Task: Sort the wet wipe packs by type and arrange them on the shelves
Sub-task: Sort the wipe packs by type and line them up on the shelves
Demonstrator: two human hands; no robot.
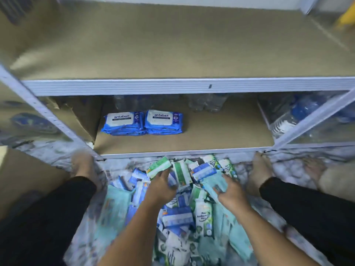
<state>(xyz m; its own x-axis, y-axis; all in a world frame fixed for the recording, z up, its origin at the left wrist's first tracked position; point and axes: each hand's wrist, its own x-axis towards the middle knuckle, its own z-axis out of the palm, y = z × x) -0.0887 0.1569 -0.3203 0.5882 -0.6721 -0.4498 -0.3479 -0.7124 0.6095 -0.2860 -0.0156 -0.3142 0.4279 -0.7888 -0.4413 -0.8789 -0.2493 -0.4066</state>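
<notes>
I sit on a patterned grey-and-white floor mat (288, 169) before a white metal shelving unit with brown board shelves (184, 87), legs in black trousers spread to either side and bare feet near the frame's front posts. A loose heap of soft plastic wet wipe packs (184, 214) in blue, green-and-white and pale teal lies on the mat between my legs, just in front of the lowest shelf edge. My left hand (160, 187) reaches into the far side of the heap, fingers curled around a green-and-white wet wipe pack (158, 167) lifted slightly above the others. My right hand (229, 192) closes on a pale teal wet wipe pack (214, 182) at the heap's right side, with a blue-and-white wet wipe pack (204, 170) lying just beyond its fingertips; motion blur keeps me from telling whether that one is also in the grip. On the lower board shelf (221, 131), two short stacks of blue antabax wet wipe packs (143, 122) stand side by side, touching, left of centre. Behind them along the back sit clear plastic bottles (207, 102), and a folded brown cardboard sheet (80, 120) leans at the left end. The upper board shelf (172, 45) spreads wide above
</notes>
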